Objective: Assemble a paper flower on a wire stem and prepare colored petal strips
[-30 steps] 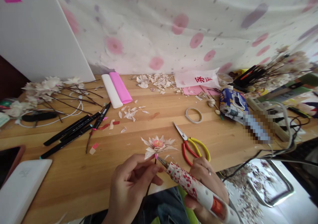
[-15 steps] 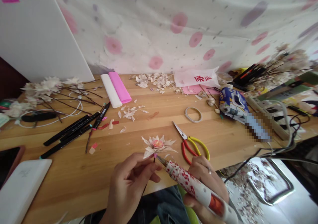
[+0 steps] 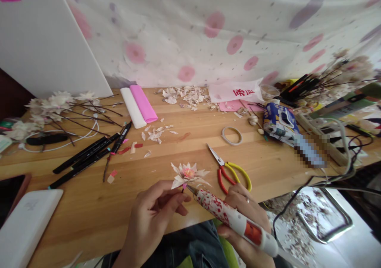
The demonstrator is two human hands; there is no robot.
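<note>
I pinch the thin stem (image 3: 182,190) of the pale artificial flower (image 3: 189,173) between the thumb and fingers of my left hand (image 3: 151,216), just under the bloom, which sits face up above the near part of the wooden table (image 3: 184,149). My right hand (image 3: 251,224) (the one with the ring) is wrapped around the glue gun (image 3: 228,216), its body covered in a red-and-white pattern. The metal nozzle (image 3: 193,190) points at the pink base (image 3: 184,186) beneath the petals; I cannot tell whether the two touch. Just beyond my right hand lie the scissors (image 3: 219,161), handles red and yellow, blades angled away from me, with a roll of tape (image 3: 231,142) flat on the wood past them. Loose petals (image 3: 156,134) are scattered farther off, and a bigger heap of petals (image 3: 187,95) lies near the spotted curtain (image 3: 184,34). To the left, a white roll (image 3: 133,107) and a pink roll (image 3: 143,103) lie side by side, near black markers (image 3: 86,154) and a bunch of pale flowers (image 3: 53,105) on dark stems.
</note>
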